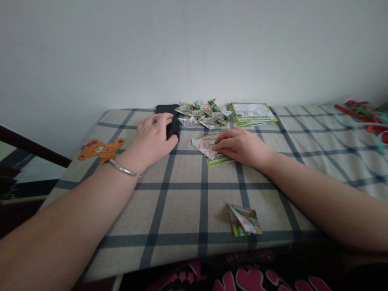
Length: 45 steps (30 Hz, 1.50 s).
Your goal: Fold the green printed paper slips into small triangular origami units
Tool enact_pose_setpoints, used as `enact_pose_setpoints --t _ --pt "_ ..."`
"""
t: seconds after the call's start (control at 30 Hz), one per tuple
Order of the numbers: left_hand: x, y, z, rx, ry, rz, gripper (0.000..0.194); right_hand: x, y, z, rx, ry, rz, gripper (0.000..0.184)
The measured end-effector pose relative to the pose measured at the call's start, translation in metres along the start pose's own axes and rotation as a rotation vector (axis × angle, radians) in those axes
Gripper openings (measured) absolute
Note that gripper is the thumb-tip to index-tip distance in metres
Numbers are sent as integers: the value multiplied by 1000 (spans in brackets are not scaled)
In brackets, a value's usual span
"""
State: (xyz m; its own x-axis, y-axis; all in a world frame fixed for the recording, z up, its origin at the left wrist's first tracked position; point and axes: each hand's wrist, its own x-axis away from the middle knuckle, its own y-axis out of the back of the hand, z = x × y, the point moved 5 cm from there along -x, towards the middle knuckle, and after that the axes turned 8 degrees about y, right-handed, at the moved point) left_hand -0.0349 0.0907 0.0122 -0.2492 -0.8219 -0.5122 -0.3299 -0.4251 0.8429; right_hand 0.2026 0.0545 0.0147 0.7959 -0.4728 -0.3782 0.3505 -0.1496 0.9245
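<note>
My left hand (156,135) rests over a black phone-like slab (167,108), partly hiding it. Its fingers are spread, with the thumb apart. A silver bangle (121,167) circles that wrist. To the right, my right hand (239,145) has its fingers bent together on a partly folded printed paper (207,148). The fingertips cover part of this paper, which has a white and orange upper layer and a green edge below. Closer to me lies another folded piece of paper (245,220), with a raised flap.
Several pointed folded paper pieces (206,114) are heaped by the wall. Beside them is a stack of printed leaflets (253,113). Coloured ribbon-like strips (363,117) lie at far right. A bear picture (101,150) is on the checked tablecloth (184,206).
</note>
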Motion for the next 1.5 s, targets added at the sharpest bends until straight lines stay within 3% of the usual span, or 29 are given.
enact_pose_setpoints --t 0.1,0.27,0.4,0.57,0.7,1.33,1.5 --pt "1 6 -5 3 -17 -60 51 0 -1 0 3 -4 0 21" --pt "5 21 -32 -34 -122 -31 34 0 -1 0 -1 5 -6 20" --pt "17 18 -66 40 -348 150 27 -1 1 0 -9 22 -24 19" --pt "32 10 -91 135 -482 276 31 -3 0 -2 3 17 -19 18" --pt "37 6 -94 141 -512 362 36 -3 0 -2 10 23 -22 18" --pt "35 7 -93 136 -464 409 33 3 9 7 120 -14 1 22" --pt "36 9 -93 102 -482 401 31 3 13 15 129 93 38 22"
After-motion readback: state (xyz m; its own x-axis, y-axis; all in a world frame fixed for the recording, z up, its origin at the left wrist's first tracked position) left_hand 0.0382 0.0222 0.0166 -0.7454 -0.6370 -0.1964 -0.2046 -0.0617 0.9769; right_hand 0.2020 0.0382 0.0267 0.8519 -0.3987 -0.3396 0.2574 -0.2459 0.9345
